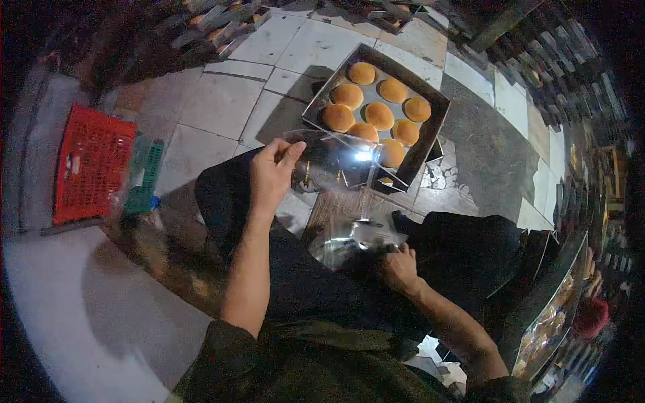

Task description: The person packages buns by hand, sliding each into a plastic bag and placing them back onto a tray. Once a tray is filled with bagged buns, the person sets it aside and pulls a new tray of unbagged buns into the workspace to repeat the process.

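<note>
My left hand [272,168] is closed, with thumb and fingers pinching the upper left edge of a clear plastic bag [329,161]. The bag hangs in front of me, catches a bright glare and partly covers the near buns. Over my lap lies more clear plastic [353,242], looking like flat bags. My right hand [401,269] is at its right edge with fingers curled on it; the fingertips are partly hidden. Just beyond the raised bag, a metal baking tray [424,144] on the floor holds several round golden buns [379,116].
A red plastic crate [94,164] and a green basket [143,176] stand at the left. Beside me at the right is another tray [551,312] with plastic-wrapped items. Dark stacked trays or racks [564,60] line the far right. Tiles [215,101] cover the floor.
</note>
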A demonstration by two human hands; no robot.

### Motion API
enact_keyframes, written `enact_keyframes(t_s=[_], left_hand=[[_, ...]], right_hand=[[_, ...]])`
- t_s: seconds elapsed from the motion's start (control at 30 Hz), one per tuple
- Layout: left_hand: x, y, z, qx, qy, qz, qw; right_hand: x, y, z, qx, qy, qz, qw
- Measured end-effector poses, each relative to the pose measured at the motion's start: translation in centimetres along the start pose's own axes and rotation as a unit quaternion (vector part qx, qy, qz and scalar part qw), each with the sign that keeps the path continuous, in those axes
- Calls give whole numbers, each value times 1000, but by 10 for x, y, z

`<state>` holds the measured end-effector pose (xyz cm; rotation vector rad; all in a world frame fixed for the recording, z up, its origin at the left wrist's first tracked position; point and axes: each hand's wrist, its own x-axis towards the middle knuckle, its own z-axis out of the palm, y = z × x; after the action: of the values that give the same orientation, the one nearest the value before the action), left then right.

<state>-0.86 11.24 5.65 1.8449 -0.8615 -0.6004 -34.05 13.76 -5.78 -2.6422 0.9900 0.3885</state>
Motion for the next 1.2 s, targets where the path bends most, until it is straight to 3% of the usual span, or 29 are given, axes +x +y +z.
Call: enact_keyframes(t_s=[0.07,0.17,0.23,0.27,0.3,0.33,0.43,0.47,0.5,0.57,0.6,0.63,0.67,0.7,0.73,0.77,0.83,0.9,0.97,1.0,1.03,1.07,1.1,1.17,1.2], left_hand=[[0,-6,3,-16,-4,-7,1000],[3,-14,10,-65,-13,-29,997],[6,-13,18,-98,-26,-35,994],[5,-10,23,-137,-33,-58,988],[3,-8,29,-174,-39,-82,981],[2,-13,39,-191,-37,-92,977],[4,-1,50,-86,-91,-50,991],[5,-1,54,-82,-90,-49,991],[8,-2,59,-97,-99,-36,990],[13,-4,59,-110,-112,-27,987],[14,-2,54,-113,-189,-44,974],[17,-5,51,-115,-266,-61,955],[23,-7,52,-80,-284,-82,952],[26,-6,56,-81,-287,-88,950],[31,-3,59,10,-236,-94,967],[37,0,62,102,-183,-99,973],[45,-15,68,91,-149,-111,978],[50,-13,75,54,-122,-194,972],[56,-11,80,13,-115,-203,972],[60,-2,80,-52,-101,-237,965],[62,2,81,-118,-83,-269,952],[63,-6,79,-101,-98,-271,952],[64,-9,78,-97,-95,-275,952],[69,-11,76,-212,-82,-309,924],[71,-12,77,-212,-83,-309,923]], right_hand=[[-5,-5,-38,-37,-19,9,999],[15,3,-120,69,-263,119,955],[23,31,-133,256,-145,117,949],[29,28,-147,253,-139,120,950],[36,15,-164,483,13,114,868],[44,6,-175,675,165,94,713],[77,7,-169,689,191,120,689],[84,11,-171,681,143,130,707],[92,16,-173,683,143,129,704],[108,26,-179,619,166,160,751],[115,35,-186,596,146,152,775],[122,47,-201,565,62,138,811],[131,58,-203,524,88,151,834],[140,67,-203,481,113,163,854],[155,71,-175,462,213,136,850],[156,68,-177,451,136,83,878],[185,84,-146,482,140,111,857],[244,143,-96,517,284,288,754],[290,170,-60,442,61,323,835],[310,189,-9,267,95,181,942],[328,216,58,75,123,24,989],[335,247,127,-77,263,-85,958],[334,250,135,-71,261,-88,959],[326,244,119,114,-4,-3,993],[319,207,61,116,-97,74,986]])
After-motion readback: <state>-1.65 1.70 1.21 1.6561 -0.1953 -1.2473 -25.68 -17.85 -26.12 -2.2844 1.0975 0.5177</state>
